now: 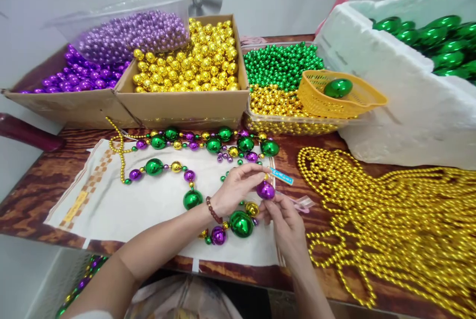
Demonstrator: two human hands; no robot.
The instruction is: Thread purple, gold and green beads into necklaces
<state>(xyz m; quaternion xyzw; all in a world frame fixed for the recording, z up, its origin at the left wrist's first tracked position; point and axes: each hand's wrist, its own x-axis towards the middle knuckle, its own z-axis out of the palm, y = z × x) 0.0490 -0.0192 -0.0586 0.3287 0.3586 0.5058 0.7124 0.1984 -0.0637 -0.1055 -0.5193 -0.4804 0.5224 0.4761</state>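
A strand of purple, green and gold beads loops over a white cloth (111, 210). Its purple bead (266, 190) sits between my two hands. My left hand (241, 183), with a brown bead bracelet (212, 210) at the wrist, is closed in a pinch on the strand just above that bead. From below, my right hand (284, 217) pinches at the bead's lower side; its fingertips are partly hidden. Close to my left fingertips lies a blue printed strip (281, 176). A large green bead (241, 223) and a gold bead (252, 209) of the strand lie below my left hand.
Finished-looking strands (213, 145) lie along the cloth's back edge. Gold bead chains (409, 210) spread at right. Behind stand a cardboard box (182, 105) of gold and purple beads, a clear tub (290, 125), a yellow basket (316, 100) and a white foam box (390, 95).
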